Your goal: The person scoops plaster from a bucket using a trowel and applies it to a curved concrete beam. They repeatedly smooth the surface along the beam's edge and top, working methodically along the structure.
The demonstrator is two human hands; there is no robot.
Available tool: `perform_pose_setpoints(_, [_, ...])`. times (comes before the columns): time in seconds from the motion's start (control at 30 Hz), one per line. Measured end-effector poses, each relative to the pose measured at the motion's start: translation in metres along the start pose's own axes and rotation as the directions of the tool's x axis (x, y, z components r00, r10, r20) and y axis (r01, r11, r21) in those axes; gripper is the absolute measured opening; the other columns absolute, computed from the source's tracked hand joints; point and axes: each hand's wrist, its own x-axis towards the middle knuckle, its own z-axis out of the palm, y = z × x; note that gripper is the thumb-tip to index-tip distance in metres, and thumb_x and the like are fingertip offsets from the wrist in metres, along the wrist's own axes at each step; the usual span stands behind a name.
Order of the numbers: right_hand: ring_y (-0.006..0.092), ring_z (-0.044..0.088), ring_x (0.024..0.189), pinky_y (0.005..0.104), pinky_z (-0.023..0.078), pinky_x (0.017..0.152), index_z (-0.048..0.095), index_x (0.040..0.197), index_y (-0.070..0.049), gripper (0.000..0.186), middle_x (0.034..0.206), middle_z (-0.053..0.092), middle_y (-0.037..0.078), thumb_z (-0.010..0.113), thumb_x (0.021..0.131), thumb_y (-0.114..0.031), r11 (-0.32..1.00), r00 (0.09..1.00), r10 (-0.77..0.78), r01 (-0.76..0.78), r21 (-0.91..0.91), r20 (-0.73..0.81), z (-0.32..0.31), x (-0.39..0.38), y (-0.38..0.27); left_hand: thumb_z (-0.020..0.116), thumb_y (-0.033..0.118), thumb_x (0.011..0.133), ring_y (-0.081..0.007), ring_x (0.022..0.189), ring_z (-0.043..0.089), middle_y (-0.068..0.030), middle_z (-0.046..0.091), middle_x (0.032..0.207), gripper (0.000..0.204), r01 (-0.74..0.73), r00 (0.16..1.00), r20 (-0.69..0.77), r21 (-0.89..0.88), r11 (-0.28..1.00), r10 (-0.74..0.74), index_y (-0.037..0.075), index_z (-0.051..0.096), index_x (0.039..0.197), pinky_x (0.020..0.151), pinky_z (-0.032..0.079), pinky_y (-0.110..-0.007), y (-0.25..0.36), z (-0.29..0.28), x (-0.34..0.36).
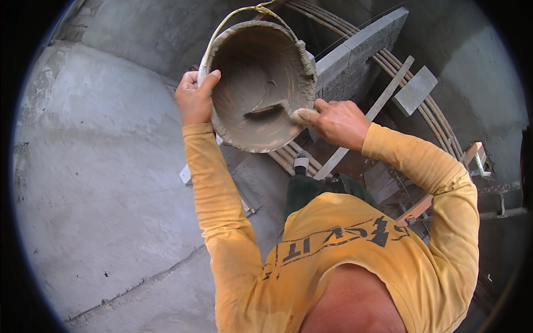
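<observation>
Bucket, held up in front of the body, is gripped at its rim by the left hand, the right hand closed around a tool whose handle is mostly hidden, amid grey cement surfaces and long poles.

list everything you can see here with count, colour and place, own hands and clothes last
bucket: 1, grey-smeared, top centre
bucket handle: 1, pale yellow, over the rim
bladed tool: 1, dark, inside the bucket
block wall: 1, grey, upper right
poles: several, tan, upper right
plank: 1, greyish, across the poles
loose slab: 1, grey, by the plank
concrete surface: grey, left
trousers: dark green, centre
shirt: 1, yellow, bottom
left hand: 1, bare, bucket rim
right hand: 1, bare, tool
</observation>
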Motion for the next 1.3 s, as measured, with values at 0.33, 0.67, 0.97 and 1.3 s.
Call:
perform_pose_setpoints(0.33, [0.0263,0.064,0.063,0.0364,0.051,0.052,0.056,0.113,-0.009,0.033,0.081,0.059,0.011,0.057,0.080,-0.015,0.943,0.993,-0.037,-0.001,-0.333,-0.109,-0.003,0.035,0.014,0.075,0.021,0.072,-0.0086,0.059,0.047,-0.0016,0.055,0.064,0.027,-0.108,0.990,0.125,0.357,0.928,0.068,-0.001,0.058,0.075,0.055,0.040,-0.026,-0.002,0.042,-0.008])
perform_pose_setpoints(0.67, [0.0353,0.065,0.076,0.0468,0.051,0.067,0.060,0.098,-0.007,0.023,0.084,0.066,0.017,0.053,0.085,-0.025,0.996,0.991,-0.015,0.004,0.088,0.132,-0.008,-0.007,0.018,0.073,0.016,0.077,-0.0050,0.059,0.042,0.0026,0.051,0.067,0.023,-0.069,0.989,0.137,0.161,0.985,0.047,0.002,0.055,0.074,0.053,0.037,-0.023,0.007,0.031,-0.039])
perform_pose_setpoints(0.97, [0.0383,0.062,0.085,0.0482,0.049,0.074,0.056,0.120,-0.009,0.036,0.090,0.066,0.018,0.053,0.088,-0.025,0.992,0.995,0.073,-0.065,0.108,-0.069,-0.049,-0.015,0.050,0.074,0.024,0.072,-0.0159,0.059,0.050,-0.0088,0.056,0.065,0.030,-0.099,0.995,0.010,0.342,0.934,0.102,-0.001,0.057,0.078,0.060,0.044,-0.030,-0.024,0.035,-0.055])
perform_pose_setpoints(1.3, [0.0386,0.059,0.080,0.0463,0.048,0.072,0.046,0.132,-0.010,0.049,0.095,0.056,0.016,0.059,0.087,-0.026,0.903,0.999,0.022,0.000,0.430,-0.045,0.045,-0.026,0.018,0.076,0.019,0.074,-0.0074,0.060,0.046,-0.0004,0.055,0.066,0.026,0.184,0.965,-0.227,0.247,0.951,-0.128,0.001,0.057,0.074,0.055,0.040,-0.025,-0.062,-0.010,-0.075])
